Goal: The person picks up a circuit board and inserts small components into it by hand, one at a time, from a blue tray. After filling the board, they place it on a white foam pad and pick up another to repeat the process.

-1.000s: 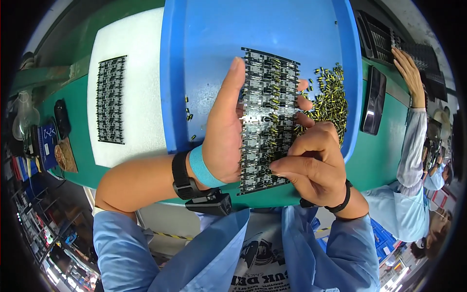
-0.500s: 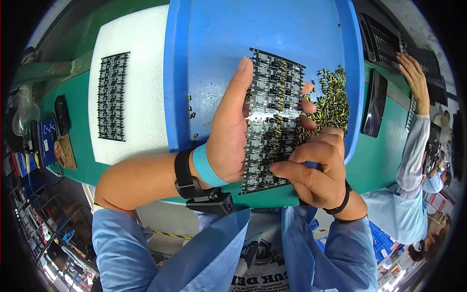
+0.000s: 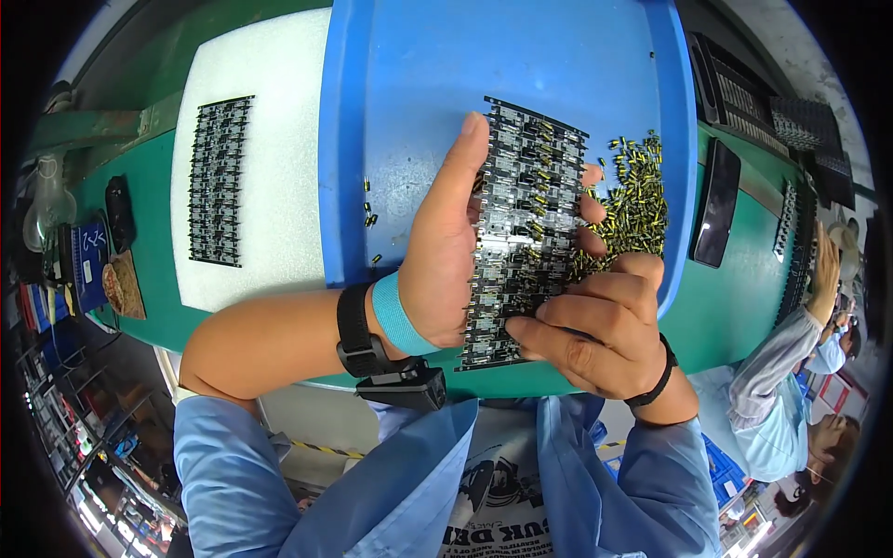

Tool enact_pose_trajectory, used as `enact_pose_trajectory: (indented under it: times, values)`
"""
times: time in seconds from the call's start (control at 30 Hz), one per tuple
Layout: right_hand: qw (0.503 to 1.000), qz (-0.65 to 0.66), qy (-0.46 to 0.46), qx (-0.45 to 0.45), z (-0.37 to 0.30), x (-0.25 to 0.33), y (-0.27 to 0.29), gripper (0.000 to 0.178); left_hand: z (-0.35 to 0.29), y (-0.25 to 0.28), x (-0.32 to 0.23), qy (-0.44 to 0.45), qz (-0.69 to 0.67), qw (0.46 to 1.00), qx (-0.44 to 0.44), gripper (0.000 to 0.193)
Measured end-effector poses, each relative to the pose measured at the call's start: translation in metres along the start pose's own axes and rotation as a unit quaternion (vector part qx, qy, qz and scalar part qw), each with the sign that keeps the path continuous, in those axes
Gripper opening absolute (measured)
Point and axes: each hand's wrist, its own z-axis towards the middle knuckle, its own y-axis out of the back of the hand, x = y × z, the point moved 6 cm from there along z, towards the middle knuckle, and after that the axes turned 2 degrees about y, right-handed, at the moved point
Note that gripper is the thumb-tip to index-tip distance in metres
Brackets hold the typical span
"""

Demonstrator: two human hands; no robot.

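Observation:
My left hand point(image 3: 435, 251) grips a dark panel of small circuit boards point(image 3: 507, 195), thumb along its left edge and fingertips showing at its right. Several small black-and-gold cylindrical parts stick up from the panel, mostly in a column along its middle. Over the panel's lower end, my right hand point(image 3: 605, 325) is closed in a pinch, thumb and index finger against the boards. Whatever lies between those fingertips is hidden. A heap of the same cylindrical parts point(image 3: 642, 200) lies beyond my right hand in the blue tray point(image 3: 339, 158).
Left of the tray, a white foam sheet point(image 3: 284, 186) carries another board panel point(image 3: 219, 181). A black phone point(image 3: 716, 200) lies right of the tray on the green table point(image 3: 693, 321). Black racks point(image 3: 744, 93) stand at the far right. A co-worker's hand point(image 3: 825, 274) is at the right edge.
My right thumb and fingertips have shifted slightly left and down on the panel, still pinched. The co-worker's arm has drawn back from the racks toward the lower right.

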Motion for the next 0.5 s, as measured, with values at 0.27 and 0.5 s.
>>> enact_pose_trajectory:
  times: [0.27,0.5]
  values:
    - [0.999,-0.042,0.003,0.009,-0.01,0.008,0.006,0.041,-0.007,0.007,0.005,0.01,-0.01,0.999,0.046,0.086]
    - [0.951,0.09,-0.28,-0.098,-0.024,-0.046,0.019,0.016,-0.014,-0.001,0.007,0.048,-0.036,0.977,0.203,0.096]
